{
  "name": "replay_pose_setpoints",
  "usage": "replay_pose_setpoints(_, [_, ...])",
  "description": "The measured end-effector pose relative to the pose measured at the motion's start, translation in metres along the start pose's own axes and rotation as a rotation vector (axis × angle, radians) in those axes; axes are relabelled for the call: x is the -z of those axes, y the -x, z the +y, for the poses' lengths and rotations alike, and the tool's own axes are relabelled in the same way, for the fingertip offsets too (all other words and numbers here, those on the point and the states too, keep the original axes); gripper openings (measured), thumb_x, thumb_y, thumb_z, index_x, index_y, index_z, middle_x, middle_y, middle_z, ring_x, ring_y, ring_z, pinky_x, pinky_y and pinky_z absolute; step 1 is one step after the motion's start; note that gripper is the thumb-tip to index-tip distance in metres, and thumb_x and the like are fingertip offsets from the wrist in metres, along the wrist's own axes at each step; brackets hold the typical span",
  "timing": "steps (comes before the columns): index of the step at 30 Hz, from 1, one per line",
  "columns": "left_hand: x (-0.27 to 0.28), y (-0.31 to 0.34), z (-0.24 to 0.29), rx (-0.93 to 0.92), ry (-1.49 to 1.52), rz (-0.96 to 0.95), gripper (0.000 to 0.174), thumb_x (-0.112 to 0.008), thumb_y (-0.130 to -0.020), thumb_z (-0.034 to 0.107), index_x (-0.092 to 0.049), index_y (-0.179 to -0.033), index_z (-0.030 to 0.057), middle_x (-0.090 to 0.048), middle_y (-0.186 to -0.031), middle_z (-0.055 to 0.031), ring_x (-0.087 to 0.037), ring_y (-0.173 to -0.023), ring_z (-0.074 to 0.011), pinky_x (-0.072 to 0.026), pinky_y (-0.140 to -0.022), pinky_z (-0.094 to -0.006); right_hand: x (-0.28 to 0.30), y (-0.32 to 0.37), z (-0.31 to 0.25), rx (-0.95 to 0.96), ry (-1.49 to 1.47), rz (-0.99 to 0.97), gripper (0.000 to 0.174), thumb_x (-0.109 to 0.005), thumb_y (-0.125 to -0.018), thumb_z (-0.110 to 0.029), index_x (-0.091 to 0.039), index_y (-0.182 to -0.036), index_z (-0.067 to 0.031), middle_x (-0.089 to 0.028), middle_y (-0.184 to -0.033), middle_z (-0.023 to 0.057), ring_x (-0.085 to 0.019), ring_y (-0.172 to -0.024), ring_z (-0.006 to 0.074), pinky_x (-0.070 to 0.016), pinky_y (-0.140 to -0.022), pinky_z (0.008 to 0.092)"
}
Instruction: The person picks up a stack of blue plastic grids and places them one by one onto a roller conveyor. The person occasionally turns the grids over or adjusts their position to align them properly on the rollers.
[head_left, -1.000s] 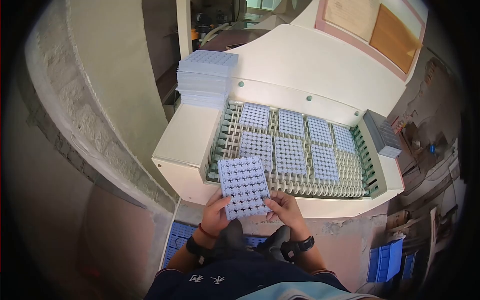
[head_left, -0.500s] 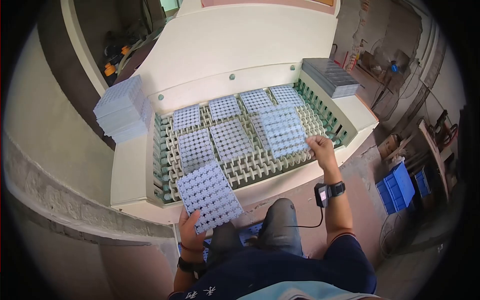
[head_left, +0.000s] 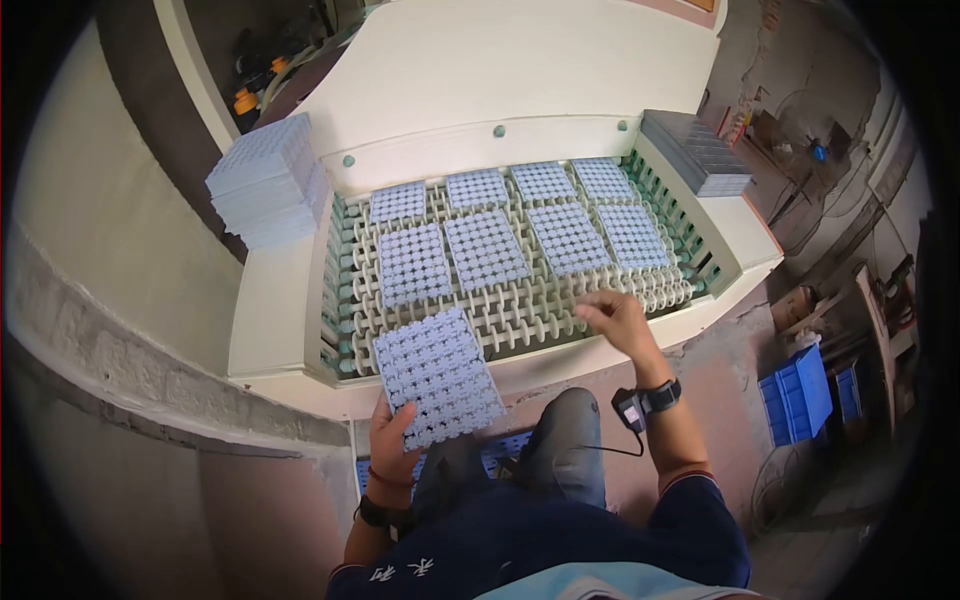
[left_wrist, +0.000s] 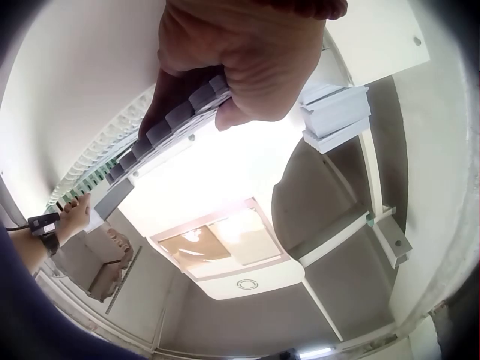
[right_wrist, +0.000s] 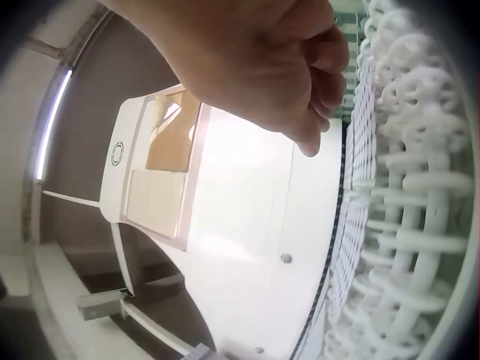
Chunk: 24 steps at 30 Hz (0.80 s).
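Note:
My left hand grips a light-blue sheet by its near left corner, thumb on top. Rows of round, scalloped shapes and small holes cover that sheet, which is tilted before the machine's front edge. In the left wrist view its scalloped edge shows between fingers and thumb. My right hand hovers over the front rollers, its fingers loosely bent and holding nothing. Matching sheets lie flat in two rows on the white wheel rollers; the front-row right sheet lies beyond this hand.
On the machine's left ledge stands a tall stack of light-blue sheets. A grey stack sits on the right ledge. The white machine cover rises behind the rollers. Blue bins stand on the floor at right.
My right hand has let go of a light-blue sheet, which now lies in the front row at right, and has drawn back leftward. My left hand keeps its sheet, earlier held by both hands.

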<state>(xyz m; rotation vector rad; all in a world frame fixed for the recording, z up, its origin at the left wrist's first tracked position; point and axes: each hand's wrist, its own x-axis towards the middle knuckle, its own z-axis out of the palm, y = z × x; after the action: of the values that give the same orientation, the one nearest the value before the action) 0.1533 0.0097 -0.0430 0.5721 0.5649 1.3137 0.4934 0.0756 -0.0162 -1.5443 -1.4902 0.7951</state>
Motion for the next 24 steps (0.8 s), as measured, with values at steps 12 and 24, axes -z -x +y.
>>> replay_pose_setpoints(12, [0.032,0.023,0.025,-0.052,-0.027,0.096,0.043,-0.045,-0.089,0.009,-0.039,-0.129,-0.004,-0.053,-0.12,-0.0167,-0.055,-0.108,-0.025,-0.0446,-0.092,-0.0373,-0.084,0.039,-0.002,-0.27,-0.708,-0.149,0.017,-0.065,-0.084,-0.014,-0.063,-0.081,0.0028,-0.057,-0.057,0.0025,-0.049,-0.041,0.0065,-0.0409,-0.038,0.0192])
replay_pose_setpoints(24, [0.045,0.03,0.041,-0.06,0.041,-0.044,0.053,-0.051,-0.085,0.009,-0.035,-0.132,-0.0081,-0.048,-0.127,-0.0214,-0.05,-0.115,-0.0293,-0.0392,-0.097,-0.0394,-0.163,0.017,-0.046,-0.227,-0.484,-0.364,0.021,-0.062,-0.086,-0.016,-0.064,-0.09,0.0039,-0.058,-0.061,0.0028,-0.056,-0.049,0.008,-0.0458,-0.041,0.0202])
